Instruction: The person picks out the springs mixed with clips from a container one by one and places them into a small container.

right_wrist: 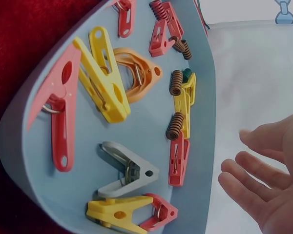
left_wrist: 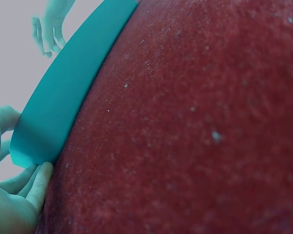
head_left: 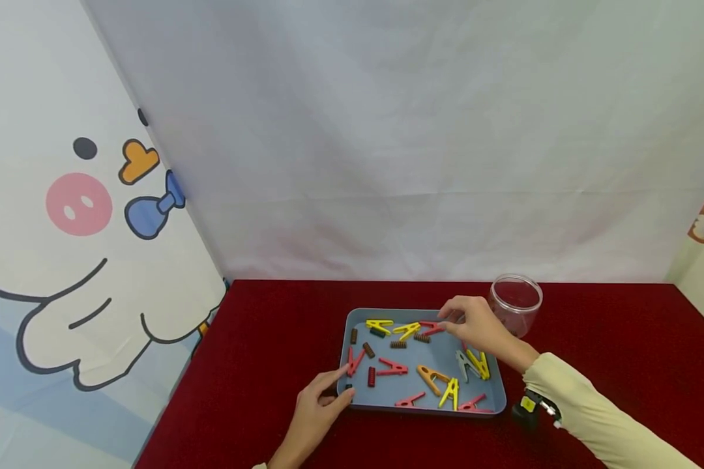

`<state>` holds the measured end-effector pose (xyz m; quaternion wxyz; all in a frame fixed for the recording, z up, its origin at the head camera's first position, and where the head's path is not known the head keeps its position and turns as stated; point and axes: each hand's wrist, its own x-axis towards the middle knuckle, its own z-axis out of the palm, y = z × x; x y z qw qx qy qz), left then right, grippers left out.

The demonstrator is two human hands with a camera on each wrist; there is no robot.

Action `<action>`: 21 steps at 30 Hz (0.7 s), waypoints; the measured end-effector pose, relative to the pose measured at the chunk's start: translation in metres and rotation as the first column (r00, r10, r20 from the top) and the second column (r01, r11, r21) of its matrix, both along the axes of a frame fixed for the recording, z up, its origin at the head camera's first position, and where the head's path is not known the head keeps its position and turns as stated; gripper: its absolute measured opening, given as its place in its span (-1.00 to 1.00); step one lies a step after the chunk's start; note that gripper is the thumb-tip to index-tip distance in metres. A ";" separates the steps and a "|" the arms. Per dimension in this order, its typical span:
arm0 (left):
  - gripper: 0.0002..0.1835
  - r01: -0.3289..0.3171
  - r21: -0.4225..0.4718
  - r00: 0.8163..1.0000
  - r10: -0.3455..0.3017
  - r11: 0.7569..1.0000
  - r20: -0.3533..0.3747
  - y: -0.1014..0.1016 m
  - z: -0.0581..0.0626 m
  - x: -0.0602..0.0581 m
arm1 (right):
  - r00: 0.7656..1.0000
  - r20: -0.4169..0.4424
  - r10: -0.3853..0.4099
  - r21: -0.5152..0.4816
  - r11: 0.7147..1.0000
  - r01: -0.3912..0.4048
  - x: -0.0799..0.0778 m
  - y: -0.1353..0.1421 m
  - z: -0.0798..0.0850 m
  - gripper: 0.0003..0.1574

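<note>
A shallow blue-grey tray point(head_left: 387, 398) holds several spring clips, among them a grey clip point(right_wrist: 132, 171), an orange clip point(head_left: 429, 378), a yellow clip point(right_wrist: 105, 78) and a red clip point(head_left: 393, 367). Small ribbed coils lie among them, such as a brown coil point(right_wrist: 176, 83) and a dark red coil point(head_left: 371, 376). At the tray's front left corner my left hand point(head_left: 317, 404) grips the edge, fingertips and thumb against the wall in the left wrist view. My right hand point(head_left: 478, 324) hovers over the back right part, fingers loosely bent, nothing showing between them.
Behind the right hand stands a clear round jar point(head_left: 516, 303), partly hidden by it. A dark red cloth point(head_left: 281, 339) covers the table. A pale curtain point(head_left: 446, 163) hangs along the back, and a cartoon-printed sheet point(head_left: 94, 273) is on the left.
</note>
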<state>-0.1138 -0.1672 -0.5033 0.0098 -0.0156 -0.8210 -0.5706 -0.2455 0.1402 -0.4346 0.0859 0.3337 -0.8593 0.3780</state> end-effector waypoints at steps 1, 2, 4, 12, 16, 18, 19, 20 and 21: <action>-0.51 -0.001 0.006 1.000 0.001 1.000 0.005 0.000 0.001 0.000 | 1.000 -0.005 0.002 -0.001 1.000 -0.002 0.000 -0.001 -0.001 -0.88; -0.51 0.001 0.012 1.000 -0.001 1.000 0.009 0.001 0.003 0.001 | 1.000 -0.010 0.003 -0.002 1.000 -0.003 -0.001 -0.002 -0.002 -0.88; -0.50 0.000 0.027 1.000 0.000 1.000 0.019 0.002 0.010 0.003 | 1.000 -0.008 0.003 -0.001 1.000 -0.003 -0.002 -0.003 -0.004 -0.89; -0.50 0.019 0.036 1.000 -0.020 0.999 0.007 0.011 0.038 0.011 | 0.998 0.069 -0.011 0.063 0.998 0.007 -0.003 -0.007 -0.008 -0.91; -0.50 0.018 0.038 1.000 -0.018 0.999 -0.004 0.012 0.036 0.010 | 0.997 0.080 -0.002 0.086 0.996 -0.005 -0.004 -0.009 -0.011 -0.91; -0.50 0.015 0.039 1.000 -0.015 0.999 -0.003 0.011 0.034 0.010 | 0.997 0.081 0.007 0.092 0.996 -0.014 -0.005 -0.012 -0.013 -0.91; -0.50 0.012 0.041 1.000 -0.012 0.999 0.001 0.010 0.031 0.009 | 0.997 0.081 0.013 0.093 0.995 -0.020 -0.006 -0.013 -0.015 -0.90; -0.50 0.007 0.043 1.000 -0.007 0.999 0.001 0.008 0.026 0.008 | 0.997 0.082 0.015 0.098 0.995 -0.023 -0.006 -0.014 -0.016 -0.90; -0.51 0.003 0.033 1.000 -0.003 0.999 0.002 0.007 0.022 0.007 | 0.996 0.087 0.016 0.102 0.995 -0.025 -0.006 -0.015 -0.017 -0.90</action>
